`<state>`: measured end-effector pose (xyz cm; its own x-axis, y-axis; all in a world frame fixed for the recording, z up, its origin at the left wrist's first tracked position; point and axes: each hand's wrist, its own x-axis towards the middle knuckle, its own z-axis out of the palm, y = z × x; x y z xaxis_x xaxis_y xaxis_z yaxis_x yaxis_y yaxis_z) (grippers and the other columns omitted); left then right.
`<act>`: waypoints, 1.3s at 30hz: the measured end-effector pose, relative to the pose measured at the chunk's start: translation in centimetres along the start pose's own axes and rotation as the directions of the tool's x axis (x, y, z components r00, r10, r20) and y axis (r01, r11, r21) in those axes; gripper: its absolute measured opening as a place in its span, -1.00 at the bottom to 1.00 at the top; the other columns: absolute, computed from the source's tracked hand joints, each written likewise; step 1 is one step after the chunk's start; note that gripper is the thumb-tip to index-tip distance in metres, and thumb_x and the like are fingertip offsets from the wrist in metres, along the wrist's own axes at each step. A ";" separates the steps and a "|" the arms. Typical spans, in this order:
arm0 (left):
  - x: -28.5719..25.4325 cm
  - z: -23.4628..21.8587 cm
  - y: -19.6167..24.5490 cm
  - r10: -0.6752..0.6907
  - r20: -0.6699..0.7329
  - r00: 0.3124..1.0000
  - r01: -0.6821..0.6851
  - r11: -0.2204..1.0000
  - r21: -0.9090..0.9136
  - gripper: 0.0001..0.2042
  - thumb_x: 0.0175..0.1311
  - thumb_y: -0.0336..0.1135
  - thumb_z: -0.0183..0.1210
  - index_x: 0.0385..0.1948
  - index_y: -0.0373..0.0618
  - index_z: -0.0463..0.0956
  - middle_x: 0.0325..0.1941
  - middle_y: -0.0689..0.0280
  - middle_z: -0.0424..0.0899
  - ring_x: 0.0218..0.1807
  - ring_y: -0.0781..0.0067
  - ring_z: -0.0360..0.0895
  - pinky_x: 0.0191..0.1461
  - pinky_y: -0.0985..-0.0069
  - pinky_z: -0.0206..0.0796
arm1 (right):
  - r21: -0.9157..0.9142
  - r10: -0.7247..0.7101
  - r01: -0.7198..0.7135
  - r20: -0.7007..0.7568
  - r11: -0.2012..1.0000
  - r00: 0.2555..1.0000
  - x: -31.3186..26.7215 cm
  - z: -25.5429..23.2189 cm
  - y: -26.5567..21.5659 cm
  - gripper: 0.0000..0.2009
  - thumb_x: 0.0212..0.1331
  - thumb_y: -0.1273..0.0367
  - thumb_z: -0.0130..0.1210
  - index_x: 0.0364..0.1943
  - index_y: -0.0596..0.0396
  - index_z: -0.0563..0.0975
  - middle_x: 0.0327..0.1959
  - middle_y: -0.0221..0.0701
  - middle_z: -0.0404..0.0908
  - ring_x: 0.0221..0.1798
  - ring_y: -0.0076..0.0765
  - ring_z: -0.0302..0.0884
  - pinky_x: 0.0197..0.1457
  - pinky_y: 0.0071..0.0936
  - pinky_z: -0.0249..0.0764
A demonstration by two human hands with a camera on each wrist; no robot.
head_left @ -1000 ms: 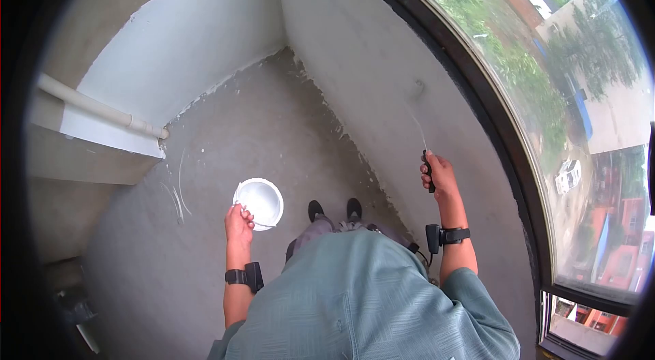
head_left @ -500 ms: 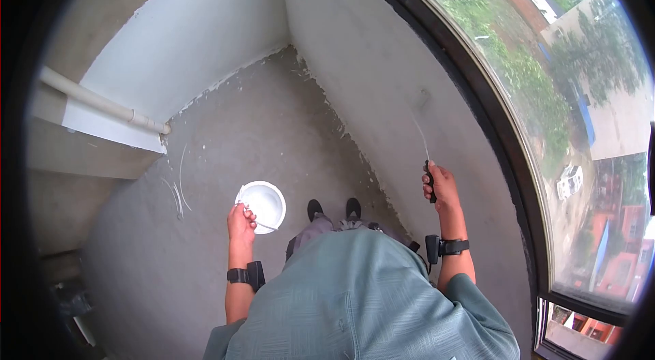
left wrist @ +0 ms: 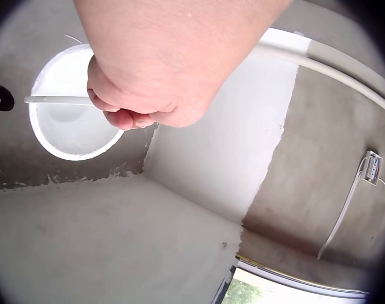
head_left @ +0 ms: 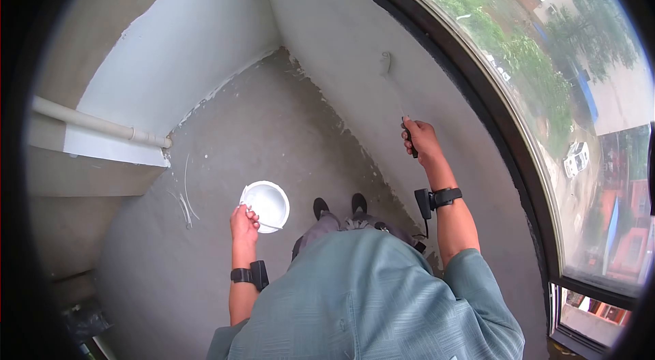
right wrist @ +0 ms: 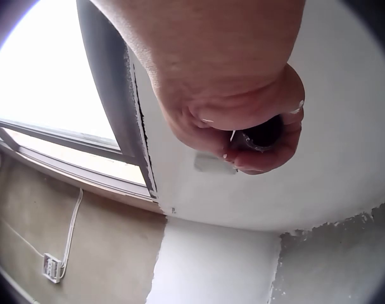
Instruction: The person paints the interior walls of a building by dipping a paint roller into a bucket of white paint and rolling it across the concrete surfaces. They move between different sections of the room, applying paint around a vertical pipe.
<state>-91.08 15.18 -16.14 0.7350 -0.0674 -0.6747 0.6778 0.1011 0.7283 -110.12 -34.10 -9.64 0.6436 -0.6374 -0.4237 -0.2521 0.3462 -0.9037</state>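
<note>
Two hands are at work here, and from the left a pale pipe (head_left: pixel 102 125) runs along the wall, well apart from the left grip. Nearer to that grip, thin white strands (head_left: pixel 186 200) lie on the floor (head_left: pixel 225 135). Now the left hand (head_left: pixel 244 225): its fingers are curled round the thin white bail (left wrist: pixel 56 99) of a white bucket (head_left: pixel 286 204), and the bucket's open mouth sits just below and beside the grip. Held by the bail, it looks easy to carry and leaves the opening uncovered; whether the floor takes any of its weight, I can't tell. Dark shoes (head_left: pixel 359 204) stand between the two grips, beyond the bucket. Over to the right hand (head_left: pixel 424 144), clasped round the black handle (head_left: pixel 409 136) of a slim tool, its far end pointing away from the fingers, towards the grey-white wall (head_left: pixel 341 39). That hold probably keeps the fingers back from the working end; contact with the wall is too faint to call. Beyond this grip runs the dark window frame (head_left: pixel 471 67).
</note>
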 end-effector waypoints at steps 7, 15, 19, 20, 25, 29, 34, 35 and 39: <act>0.2 1.3 0.0 -0.002 0.002 1.000 0.002 0.999 0.033 -0.85 0.49 -0.22 -0.03 -0.33 0.02 0.37 -0.61 0.52 0.35 -0.58 0.61 0.35 -0.57 0.62 0.08 | 0.048 0.073 -0.069 -0.092 0.996 0.993 -7.0 -5.4 3.8 -0.67 0.39 0.10 0.13 -0.20 0.12 0.53 -0.56 -0.57 0.44 -0.67 -0.67 0.26 -0.64 -0.60 0.20; 0.5 -1.4 -0.8 0.011 0.080 0.997 -0.013 1.000 0.023 -0.83 0.50 -0.20 -0.02 -0.32 0.00 0.39 -0.62 0.51 0.35 -0.59 0.61 0.35 -0.60 0.62 0.06 | 0.051 0.129 -0.121 -0.214 0.991 0.968 -21.3 -10.4 10.4 -0.67 0.39 0.08 0.13 -0.18 0.08 0.53 -0.56 -0.58 0.43 -0.67 -0.67 0.27 -0.64 -0.62 0.20; 0.7 -2.1 -1.4 0.001 0.086 0.996 -0.002 1.000 0.008 -0.83 0.50 -0.21 -0.02 -0.32 -0.01 0.38 -0.62 0.50 0.34 -0.60 0.60 0.34 -0.60 0.62 0.05 | 0.031 0.186 -0.185 -0.283 0.982 0.941 -25.1 -11.6 12.4 -0.69 0.40 0.08 0.12 -0.18 0.05 0.52 -0.54 -0.59 0.42 -0.66 -0.68 0.25 -0.63 -0.64 0.18; 0.7 -2.2 -1.5 -0.003 0.089 0.996 0.003 1.000 0.002 -0.83 0.50 -0.21 -0.02 -0.33 -0.01 0.38 -0.62 0.50 0.34 -0.60 0.60 0.34 -0.60 0.62 0.05 | 0.031 0.188 -0.188 -0.282 0.982 0.941 -25.0 -11.7 12.4 -0.69 0.40 0.08 0.12 -0.18 0.05 0.52 -0.55 -0.59 0.42 -0.66 -0.68 0.25 -0.63 -0.64 0.18; 0.7 -2.3 -0.7 -0.038 0.097 0.995 0.037 0.999 0.014 -0.83 0.49 -0.22 -0.01 -0.34 -0.02 0.37 -0.63 0.50 0.33 -0.60 0.59 0.34 -0.61 0.61 0.05 | 0.031 0.180 -0.178 -0.262 0.984 0.948 -20.9 -10.1 10.9 -0.69 0.40 0.10 0.12 -0.20 0.08 0.53 -0.55 -0.56 0.43 -0.66 -0.65 0.27 -0.63 -0.61 0.21; 0.9 -2.4 0.2 -0.028 0.093 0.995 0.026 0.999 0.021 -0.83 0.48 -0.22 0.00 -0.34 -0.03 0.37 -0.63 0.50 0.33 -0.59 0.58 0.35 -0.61 0.61 0.05 | 0.014 0.149 -0.150 -0.218 0.989 0.964 -14.9 -7.8 9.0 -0.68 0.40 0.10 0.12 -0.21 0.10 0.53 -0.55 -0.56 0.44 -0.65 -0.65 0.28 -0.63 -0.60 0.21; 3.6 -2.7 2.8 -0.028 0.063 0.998 0.028 1.000 0.012 -0.83 0.47 -0.22 0.01 -0.34 -0.03 0.37 -0.63 0.50 0.33 -0.59 0.57 0.35 -0.61 0.61 0.05 | -0.013 0.117 -0.121 -0.165 0.993 0.979 -6.2 -3.2 6.0 -0.67 0.40 0.10 0.13 -0.22 0.11 0.52 -0.56 -0.56 0.44 -0.65 -0.65 0.28 -0.62 -0.58 0.23; 3.8 -2.9 3.3 -0.031 0.052 0.998 0.031 1.000 0.001 -0.84 0.47 -0.22 0.01 -0.34 -0.03 0.37 -0.63 0.50 0.33 -0.59 0.58 0.35 -0.61 0.61 0.05 | -0.018 0.108 -0.112 -0.156 0.994 0.982 -5.0 -2.3 5.4 -0.67 0.40 0.10 0.13 -0.23 0.11 0.52 -0.56 -0.55 0.44 -0.65 -0.64 0.28 -0.62 -0.58 0.23; 5.1 -4.0 5.0 -0.029 0.015 0.999 0.030 0.999 -0.033 -0.84 0.47 -0.22 0.01 -0.33 -0.01 0.38 -0.62 0.50 0.33 -0.59 0.59 0.35 -0.61 0.62 0.06 | -0.022 0.083 -0.087 -0.140 0.996 0.987 -0.6 1.7 3.3 -0.66 0.39 0.09 0.13 -0.24 0.12 0.52 -0.56 -0.55 0.44 -0.65 -0.64 0.29 -0.61 -0.56 0.24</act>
<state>-84.04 19.31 -16.40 0.7152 -0.0854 -0.6937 0.6982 0.1316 0.7037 -110.13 -31.41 -12.28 0.5131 -0.6963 -0.5020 -0.3231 0.3851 -0.8644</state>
